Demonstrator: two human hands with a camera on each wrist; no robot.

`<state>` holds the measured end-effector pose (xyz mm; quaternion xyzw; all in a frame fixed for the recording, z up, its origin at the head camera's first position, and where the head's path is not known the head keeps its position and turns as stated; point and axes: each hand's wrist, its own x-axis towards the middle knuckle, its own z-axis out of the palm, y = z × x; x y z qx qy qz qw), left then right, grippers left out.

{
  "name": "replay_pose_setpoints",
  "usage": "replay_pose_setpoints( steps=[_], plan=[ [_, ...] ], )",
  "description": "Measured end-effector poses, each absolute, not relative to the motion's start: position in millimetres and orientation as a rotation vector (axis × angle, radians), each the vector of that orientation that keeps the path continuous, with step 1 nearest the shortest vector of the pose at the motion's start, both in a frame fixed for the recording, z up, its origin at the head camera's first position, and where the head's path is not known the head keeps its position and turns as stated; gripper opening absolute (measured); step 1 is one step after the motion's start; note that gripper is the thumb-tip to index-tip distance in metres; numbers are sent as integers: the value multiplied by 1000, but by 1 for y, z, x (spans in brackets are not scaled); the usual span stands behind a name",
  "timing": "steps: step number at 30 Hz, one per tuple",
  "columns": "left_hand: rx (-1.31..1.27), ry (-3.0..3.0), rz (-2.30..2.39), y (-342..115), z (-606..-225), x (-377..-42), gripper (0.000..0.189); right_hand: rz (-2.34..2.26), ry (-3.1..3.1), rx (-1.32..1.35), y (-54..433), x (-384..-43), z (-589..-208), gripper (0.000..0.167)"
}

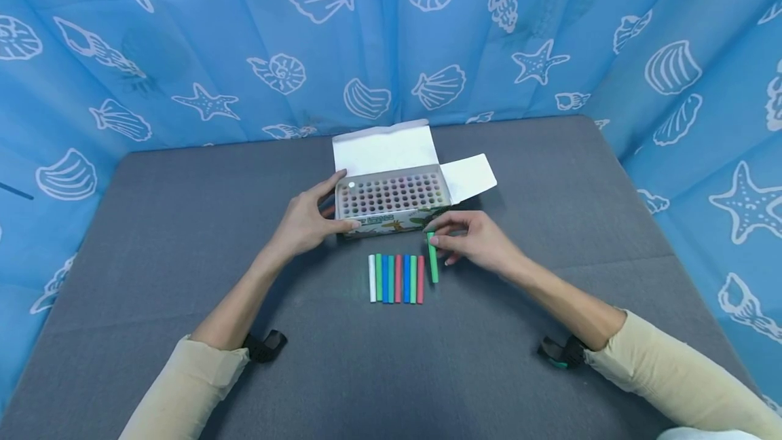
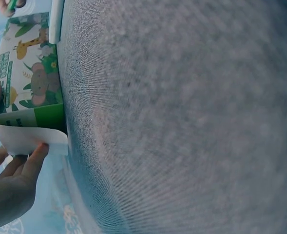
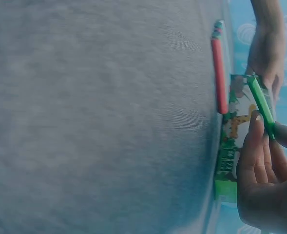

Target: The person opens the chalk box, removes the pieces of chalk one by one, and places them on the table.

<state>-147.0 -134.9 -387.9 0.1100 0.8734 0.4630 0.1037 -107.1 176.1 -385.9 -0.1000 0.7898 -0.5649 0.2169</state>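
A white cardboard box (image 1: 394, 224) with printed animals stands with its lid raised, showing a grid of many chalk ends in several colours. My left hand (image 1: 302, 221) grips its left end, thumb at the front edge and a finger at the back corner; in the left wrist view fingers touch a side flap (image 2: 28, 139). Just in front of the box's right corner, my right hand (image 1: 479, 242) pinches a green chalk stick (image 1: 433, 265) between thumb and fingers. Left of that stick, a row of chalks lies side by side, from a white chalk (image 1: 372, 279) to a red chalk (image 1: 420, 280).
The box's lid (image 1: 386, 149) leans back, and a white end flap (image 1: 469, 178) sticks out to the right. Grey cloth covers the table (image 1: 391, 372). Behind and at the sides hangs a blue curtain (image 1: 379, 39) with shell prints.
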Motion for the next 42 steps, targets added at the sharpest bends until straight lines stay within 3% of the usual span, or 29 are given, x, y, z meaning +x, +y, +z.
replay_pose_setpoints(
  steps=[19,42],
  plan=[
    [338,2608,1320,-134,-391,-147,93,-1585,2063,-156,177,-100,-407,22],
    [327,2595,1343,-136,-388,-146,93,-1441,2192,-199,180,-106,-408,22]
  ],
)
